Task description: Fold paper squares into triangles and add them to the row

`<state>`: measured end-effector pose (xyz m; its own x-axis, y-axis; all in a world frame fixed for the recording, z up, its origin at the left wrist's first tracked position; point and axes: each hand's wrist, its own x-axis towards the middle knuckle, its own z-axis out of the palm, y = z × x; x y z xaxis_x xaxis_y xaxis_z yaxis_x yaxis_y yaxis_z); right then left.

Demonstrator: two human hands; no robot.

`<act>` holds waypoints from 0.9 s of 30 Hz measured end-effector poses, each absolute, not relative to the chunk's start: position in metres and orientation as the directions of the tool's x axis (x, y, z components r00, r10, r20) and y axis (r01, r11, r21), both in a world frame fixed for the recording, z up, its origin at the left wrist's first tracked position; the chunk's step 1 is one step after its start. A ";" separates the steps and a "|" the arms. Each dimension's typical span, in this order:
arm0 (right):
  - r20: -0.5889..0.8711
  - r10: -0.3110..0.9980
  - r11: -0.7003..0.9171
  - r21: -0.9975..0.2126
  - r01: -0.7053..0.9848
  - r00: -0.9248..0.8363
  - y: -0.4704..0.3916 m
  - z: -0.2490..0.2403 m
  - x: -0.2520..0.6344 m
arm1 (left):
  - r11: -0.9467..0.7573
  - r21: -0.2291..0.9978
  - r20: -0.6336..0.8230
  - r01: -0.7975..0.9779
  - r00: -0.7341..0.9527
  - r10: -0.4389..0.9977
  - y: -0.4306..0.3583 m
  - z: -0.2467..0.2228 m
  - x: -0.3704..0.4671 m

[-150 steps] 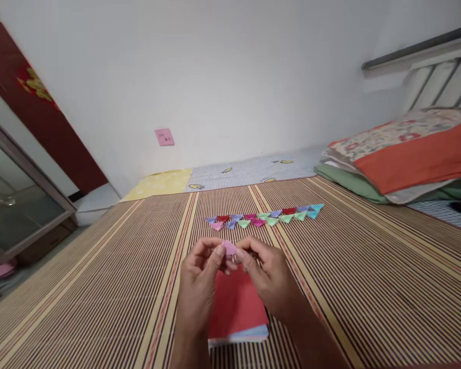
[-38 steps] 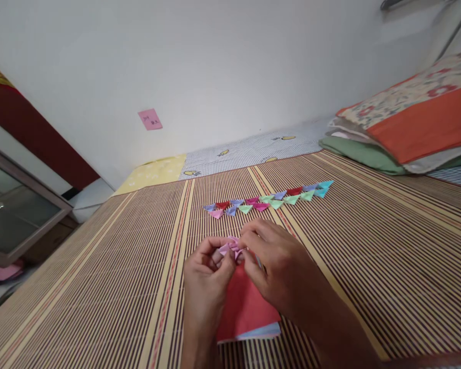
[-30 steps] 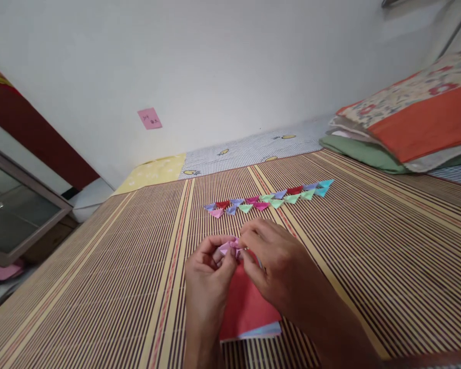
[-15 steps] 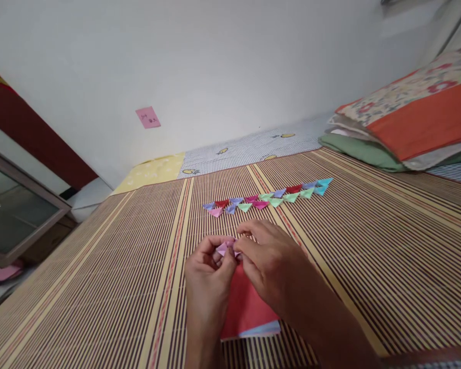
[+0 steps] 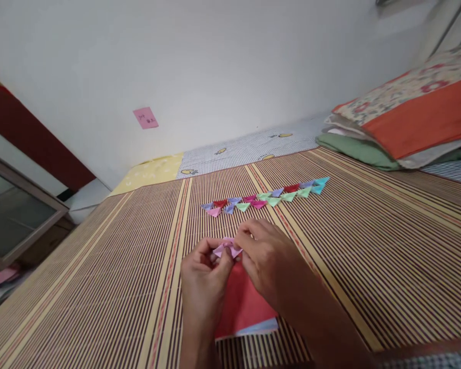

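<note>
Near edge: stack of paper sheets (image 5: pixel 246 307), red on top, pale blue edge showing below, lying flat on the striped mat (image 5: pixel 369 241) under both wrists.

Just beyond it: left hand (image 5: pixel 202 274) and right hand (image 5: pixel 271 261) meet over the far end of the stack. Both are closed to a pinch, thumb and forefinger tips pressed on 1 small pink paper piece (image 5: pixel 226 248) held between them, a little above the mat. Other fingers curled in. Piece is partly folded; 2 pointed corners stick out left and right. Exact fold stage can't be told, fingers cover the middle.

Doing this step well (judgement): keep the pinch close to the crease, line up the 2 corners before pressing, then run a nail along the fold so it stays sharp. Piece is tiny and light, so a loose grip would let it spring open or skew; the flat stack could serve as a base if the crease won't hold in air.

Farther: row of folded triangles (image 5: pixel 265 197), approx 12, in 2 staggered lines; pink, purple, red, green, blue. Well apart from the hands.

Far right: folded bedding (image 5: pixel 407 123), orange, floral, green layers.

Far: patterned sheet (image 5: pixel 246 151) w/ yellow motifs, then the wall (image 5: pixel 223 66).

Writing: pink note (image 5: pixel 145 118) stuck on the wall has a few dark marks, too small to read. No brands or labels seen.
</note>
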<state>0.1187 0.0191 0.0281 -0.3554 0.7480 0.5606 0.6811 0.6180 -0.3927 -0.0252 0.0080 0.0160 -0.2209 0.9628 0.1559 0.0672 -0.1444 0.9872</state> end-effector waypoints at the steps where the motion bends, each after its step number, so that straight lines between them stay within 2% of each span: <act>1: 0.553 0.755 0.609 -0.392 0.689 -0.352 0.019 0.028 0.119 | -0.151 0.984 0.170 0.099 -0.222 0.960 0.008 0.016 -0.025; 4: 0.568 0.748 0.610 -0.385 0.692 -0.343 0.019 0.028 0.119 | -0.177 0.972 0.208 0.154 -0.212 0.955 0.007 0.017 -0.022; 10: 0.673 0.695 0.653 -0.440 0.617 -0.255 0.030 0.023 0.124 | -0.190 0.981 0.195 0.042 -0.183 0.964 0.006 0.019 -0.019; 13: 0.679 0.695 0.665 -0.480 0.572 -0.238 0.035 0.020 0.127 | -0.274 0.935 0.318 0.223 -0.194 0.928 0.006 0.019 -0.015; 16: 0.671 0.697 0.671 -0.483 0.563 -0.254 0.037 0.020 0.130 | -0.360 0.799 0.487 0.482 -0.168 0.857 0.006 0.018 -0.010; 18: 0.677 0.693 0.680 -0.503 0.533 -0.246 0.036 0.021 0.131 | -0.365 0.736 0.534 0.570 -0.158 0.830 0.007 0.016 -0.009; 22: 0.649 0.755 0.628 -0.674 0.390 -0.094 0.030 0.025 0.127 | -0.282 0.783 0.504 0.554 -0.301 0.810 0.009 0.008 -0.010; 24: 0.556 0.831 0.531 -0.769 0.356 -0.037 0.028 0.024 0.121 | -0.287 0.805 0.511 0.519 -0.360 0.781 0.010 0.004 -0.012; 27: 0.426 0.902 0.426 -0.847 0.319 -0.072 0.028 0.019 0.112 | -0.355 0.791 0.557 0.498 -0.346 0.755 0.010 0.002 -0.011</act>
